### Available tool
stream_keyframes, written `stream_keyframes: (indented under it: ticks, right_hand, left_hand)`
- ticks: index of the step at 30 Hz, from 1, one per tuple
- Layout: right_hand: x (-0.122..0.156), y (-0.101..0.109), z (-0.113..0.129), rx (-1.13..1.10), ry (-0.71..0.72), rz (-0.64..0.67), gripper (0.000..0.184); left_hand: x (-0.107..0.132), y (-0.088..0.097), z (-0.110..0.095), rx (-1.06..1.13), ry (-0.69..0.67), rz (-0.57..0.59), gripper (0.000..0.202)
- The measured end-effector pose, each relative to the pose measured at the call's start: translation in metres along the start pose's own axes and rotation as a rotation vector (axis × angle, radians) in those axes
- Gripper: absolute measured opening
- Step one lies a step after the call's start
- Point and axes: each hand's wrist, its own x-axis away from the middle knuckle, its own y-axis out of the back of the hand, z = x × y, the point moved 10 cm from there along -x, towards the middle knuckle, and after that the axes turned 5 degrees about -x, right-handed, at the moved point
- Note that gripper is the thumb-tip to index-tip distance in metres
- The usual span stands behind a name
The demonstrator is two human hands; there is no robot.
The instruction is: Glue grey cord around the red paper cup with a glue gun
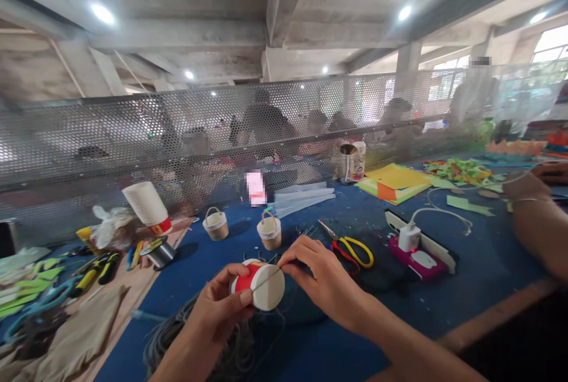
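A red and white paper cup (268,288) lies tilted in my left hand (222,296), its pale round end turned toward me and to the right. A thin grey cord (266,279) runs across that end. My left thumb presses on the cord's lower end at the cup's edge. Thumb and fingers of my right hand (317,272) pinch the cord's other end at the cup's right side. Below my left hand lies a loose bundle of grey cord (177,334). Beyond the cup stand two small handled buckets, a left one (216,226) and a right one (269,232).
Scissors (350,249) with red and yellow handles lie right of centre, near a purple power block (417,258). Stacked paper cups (146,204) and a wire spool (160,253) stand left. Coloured paper (397,178) lies behind. Another person's arm (539,222) rests at right.
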Motion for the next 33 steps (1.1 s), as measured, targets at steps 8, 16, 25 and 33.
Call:
stream_keyframes:
  ticks: [8,16,25,33]
  right_hand:
    - [0.000,0.002,-0.003,0.003,-0.009,-0.050,0.008]
    - [0.000,0.007,-0.002,0.033,0.003,-0.082,0.007]
    - [-0.001,0.008,-0.002,0.053,0.007,-0.105,0.008]
    - [-0.001,0.002,-0.002,0.091,-0.002,-0.053,0.009]
  left_hand:
    - [-0.001,0.004,0.001,0.001,0.001,-0.040,0.041]
    - [0.000,-0.002,0.005,-0.127,-0.017,-0.009,0.044]
    - [-0.002,-0.007,0.008,-0.178,-0.015,0.052,0.043]
    - [0.001,-0.004,0.002,-0.130,-0.034,0.015,0.041]
